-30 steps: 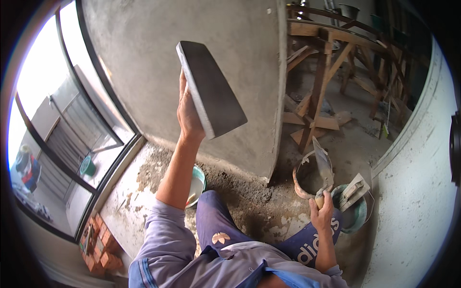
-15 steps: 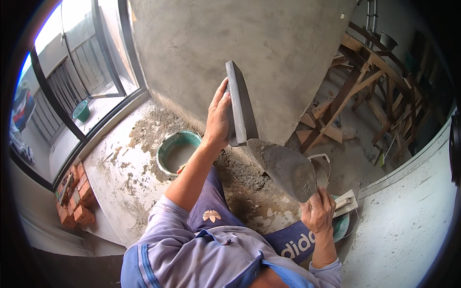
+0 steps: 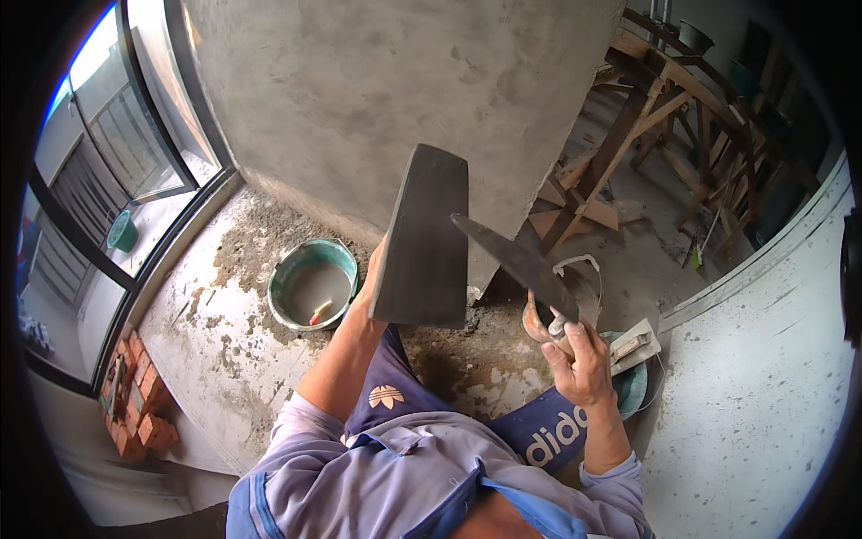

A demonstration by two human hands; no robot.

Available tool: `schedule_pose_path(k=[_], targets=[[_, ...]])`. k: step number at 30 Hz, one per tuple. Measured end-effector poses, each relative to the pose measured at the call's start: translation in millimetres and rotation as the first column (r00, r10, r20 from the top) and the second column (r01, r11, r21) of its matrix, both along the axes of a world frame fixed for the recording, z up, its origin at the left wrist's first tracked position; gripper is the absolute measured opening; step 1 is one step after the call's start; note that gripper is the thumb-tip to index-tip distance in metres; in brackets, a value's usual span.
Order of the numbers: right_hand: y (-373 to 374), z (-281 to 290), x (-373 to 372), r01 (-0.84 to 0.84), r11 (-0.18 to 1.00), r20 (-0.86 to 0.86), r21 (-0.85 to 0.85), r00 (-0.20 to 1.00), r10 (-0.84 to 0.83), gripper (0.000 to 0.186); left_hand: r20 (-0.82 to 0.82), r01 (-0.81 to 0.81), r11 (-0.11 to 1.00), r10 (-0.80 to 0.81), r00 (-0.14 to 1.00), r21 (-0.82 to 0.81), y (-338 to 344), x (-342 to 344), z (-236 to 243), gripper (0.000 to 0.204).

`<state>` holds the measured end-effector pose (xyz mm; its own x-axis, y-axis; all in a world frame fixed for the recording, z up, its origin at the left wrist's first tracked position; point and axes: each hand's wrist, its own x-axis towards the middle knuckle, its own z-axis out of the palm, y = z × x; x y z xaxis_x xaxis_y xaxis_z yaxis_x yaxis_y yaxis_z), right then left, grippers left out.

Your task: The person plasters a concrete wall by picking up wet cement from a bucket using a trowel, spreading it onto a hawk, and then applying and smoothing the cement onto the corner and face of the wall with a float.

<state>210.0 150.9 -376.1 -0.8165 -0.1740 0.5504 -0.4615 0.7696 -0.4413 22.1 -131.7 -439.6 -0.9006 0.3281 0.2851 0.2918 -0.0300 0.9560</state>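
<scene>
My left hand (image 3: 369, 280) is closed behind a dark grey plastering float (image 3: 422, 242), which hides most of its fingers. The float stands upright with its flat face turned toward me. In my right hand (image 3: 582, 361) is a trowel (image 3: 519, 262), gripped by its handle. The trowel's blade appears nearly edge-on, and its tip meets or overlaps the float's right edge; whether they touch I cannot tell. Below and left of the float, a green bucket (image 3: 275, 289) holds greyish liquid and a red-and-yellow handled item (image 3: 321, 312).
Ahead rises a grey plastered wall (image 3: 386, 81). Beside my right hand, another float with a pale handle (image 3: 634, 347) rests on a green bucket (image 3: 632, 392). Wooden trestles and planks (image 3: 660, 121) crowd the right. Red bricks (image 3: 139, 395) lie at left, by the glazed door frame (image 3: 144, 269).
The float has turned from edge-on to show its broad face. The trowel blade has rolled from broad side to nearly edge-on, and its tip has risen along the float.
</scene>
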Motion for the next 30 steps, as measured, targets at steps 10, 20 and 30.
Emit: schedule_pose_path(k=[10,20,30], targets=[[29.6,29.0,-7.7,0.168,0.455,0.485,-0.875,0.311,0.817,0.055,-0.148,0.064,0.997,-0.069,0.987,-0.038,18.2,13.8,-18.3,0.041],[55.0,21.2,32.4,0.143,0.840,0.633,-0.523,0.725,0.271,0.051,-0.227,0.064,0.998,-0.061,0.972,0.004,22.1,12.1,-9.6,0.036],[15.4,0.2,24.1,0.263,0.927,-0.197,0.269,0.957,-0.214,0.031,0.195,0.196,0.476,-0.653,0.732,0.857,50.3,-49.8,-66.4,0.034]])
